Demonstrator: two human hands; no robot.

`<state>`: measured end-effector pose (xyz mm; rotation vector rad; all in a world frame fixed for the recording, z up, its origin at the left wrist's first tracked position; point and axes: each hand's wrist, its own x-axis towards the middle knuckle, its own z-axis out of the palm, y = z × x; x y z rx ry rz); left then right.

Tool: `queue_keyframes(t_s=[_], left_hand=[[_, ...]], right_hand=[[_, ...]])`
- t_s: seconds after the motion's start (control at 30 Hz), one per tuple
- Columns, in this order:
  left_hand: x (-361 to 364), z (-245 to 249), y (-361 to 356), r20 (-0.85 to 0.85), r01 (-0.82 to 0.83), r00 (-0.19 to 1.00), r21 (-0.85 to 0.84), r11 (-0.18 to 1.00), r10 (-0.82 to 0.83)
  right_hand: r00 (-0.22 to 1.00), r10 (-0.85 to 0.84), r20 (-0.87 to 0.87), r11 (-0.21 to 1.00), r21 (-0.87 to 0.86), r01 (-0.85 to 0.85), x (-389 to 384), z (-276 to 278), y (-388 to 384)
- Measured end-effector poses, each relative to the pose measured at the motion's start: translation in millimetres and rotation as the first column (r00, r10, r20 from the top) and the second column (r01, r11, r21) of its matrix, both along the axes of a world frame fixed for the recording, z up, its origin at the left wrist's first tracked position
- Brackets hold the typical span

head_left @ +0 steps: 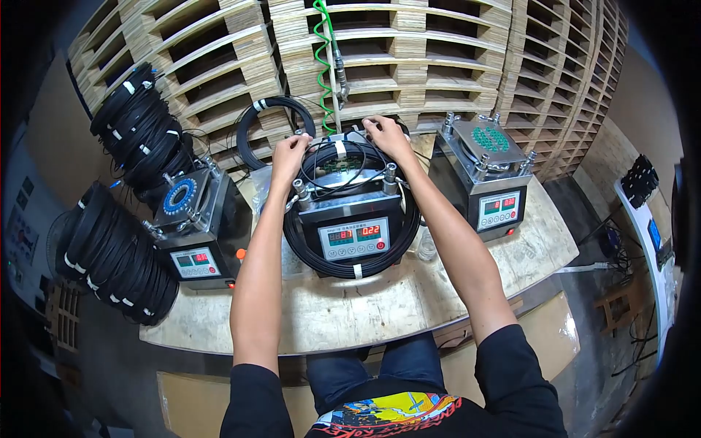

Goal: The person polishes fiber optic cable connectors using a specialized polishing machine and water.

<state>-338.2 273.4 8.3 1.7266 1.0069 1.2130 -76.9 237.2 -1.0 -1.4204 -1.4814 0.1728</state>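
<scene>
A coil of black cable (413,226) hangs around the middle machine, bound with white tape at top and bottom. The machine's front panel (354,238) has lit red and green digits, with 0.22 on the right display. At the coil's upper left, my left hand (290,157) is closed, fingertips pinched on the black cable. My right hand (391,140) is closed at the coil's upper right, thumb and fingers pinching the cable behind the machine's top. Loose loops of thin cable cross over the machine between both hands. The exact cable ends are too small to make out.
Similar machines stand left (193,219) and right (491,175) on the wooden table (365,314). Stacked cable coils (117,255) lie at left; another coil (248,139) leans behind. Wooden pallets (453,58) and a green air hose (321,66) are at the back.
</scene>
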Motion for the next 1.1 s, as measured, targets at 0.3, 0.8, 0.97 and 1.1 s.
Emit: queue_keyframes(t_s=[0.3, 0.8, 0.97, 1.1], left_hand=[[-1.1, -1.1, 1.2, -0.030, 0.013, 0.999, 0.046, 0.999, -0.012], [-2.5, -8.6, 12.3, -0.051, 0.011, 0.999, 0.049, 0.999, -0.008], [-3.1, -10.3, 15.6, -0.083, -0.003, 0.997, 0.064, 0.998, 0.009], [-0.7, -7.8, 11.5, -0.042, -0.006, 0.999, 0.030, 1.000, 0.007]], right_hand=[[0.994, 0.071, -0.078, 0.997, 0.016, -0.070, 1.4, -3.1, 2.4], [1.000, 0.008, -0.028, 1.000, -0.015, -0.008, -0.7, 0.6, -1.4], [0.999, 0.023, -0.038, 1.000, 0.020, -0.022, -1.3, 0.2, -2.4], [0.999, 0.012, -0.029, 1.000, -0.005, -0.013, -3.1, 5.0, -7.4]])
